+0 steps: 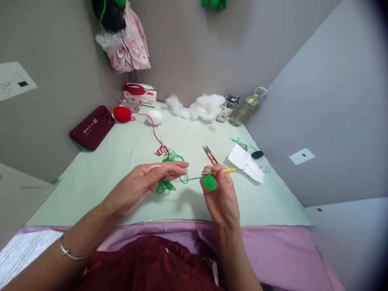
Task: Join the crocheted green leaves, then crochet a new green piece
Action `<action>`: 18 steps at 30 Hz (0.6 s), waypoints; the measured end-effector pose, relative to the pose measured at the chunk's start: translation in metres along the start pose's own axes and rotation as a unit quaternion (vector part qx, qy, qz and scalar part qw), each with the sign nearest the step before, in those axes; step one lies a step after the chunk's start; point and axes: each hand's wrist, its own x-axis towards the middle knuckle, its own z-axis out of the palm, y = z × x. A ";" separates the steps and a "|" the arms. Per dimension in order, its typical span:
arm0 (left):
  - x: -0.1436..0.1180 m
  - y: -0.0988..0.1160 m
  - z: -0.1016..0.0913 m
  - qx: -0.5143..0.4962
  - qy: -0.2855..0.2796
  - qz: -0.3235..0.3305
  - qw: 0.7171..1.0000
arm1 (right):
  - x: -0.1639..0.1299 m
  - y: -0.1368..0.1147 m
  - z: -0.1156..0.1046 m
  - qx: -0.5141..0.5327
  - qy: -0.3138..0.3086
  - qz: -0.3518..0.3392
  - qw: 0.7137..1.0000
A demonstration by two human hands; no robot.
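Note:
My right hand point(223, 198) is closed on a crochet hook with a yellow handle point(229, 170) and a small round piece of green crochet point(209, 182). The metal shaft of the hook points left across the top of the piece. From the piece a green strand runs left towards my left hand point(142, 180). That hand is held edge-on with its fingers stretched out; whether yarn loops round them I cannot tell. Loose green yarn point(166, 186) lies tangled under and behind it. Red-handled thread snips point(210, 155) lie just beyond my right hand.
Red yarn point(122, 114), a white ball point(154, 117) and a dark red phone point(92, 127) stand at the left. White stuffing point(206, 107), a pen cup point(226, 110) and a bottle point(246, 107) line the back. White paper point(246, 163) lies right. Walls enclose the table point(121, 157).

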 end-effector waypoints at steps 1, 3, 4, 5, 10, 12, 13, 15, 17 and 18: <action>0.002 0.006 -0.009 -0.011 0.004 0.019 1.000 | 0.003 -0.003 -0.005 0.017 0.006 0.016 1.000; 0.010 0.017 -0.028 -0.021 0.025 0.027 0.999 | 0.007 -0.009 -0.016 0.035 0.018 0.036 0.999; 0.015 0.021 -0.037 0.000 0.036 0.021 0.999 | 0.008 -0.012 -0.021 0.042 0.025 0.043 0.998; 0.021 0.025 -0.045 0.038 0.048 0.017 0.998 | 0.009 -0.015 -0.026 0.051 0.032 0.046 0.997; 0.053 0.034 -0.075 0.356 0.202 0.142 0.901 | 0.007 -0.033 -0.045 0.140 0.061 0.033 0.988; 0.063 0.035 -0.081 0.420 0.236 0.163 0.861 | 0.005 -0.042 -0.053 0.178 0.069 0.022 0.981; 0.067 0.034 -0.083 0.435 0.254 0.158 0.849 | 0.004 -0.046 -0.057 0.191 0.069 0.017 0.979; 0.072 0.031 -0.082 0.451 0.257 0.135 0.844 | 0.003 -0.053 -0.065 0.202 0.067 0.010 0.977; 0.074 0.023 -0.075 0.450 0.206 0.104 0.863 | 0.003 -0.056 -0.072 0.206 0.068 0.007 0.976; 0.074 0.017 -0.069 0.443 0.165 0.089 0.877 | 0.003 -0.058 -0.076 0.211 0.070 0.005 0.975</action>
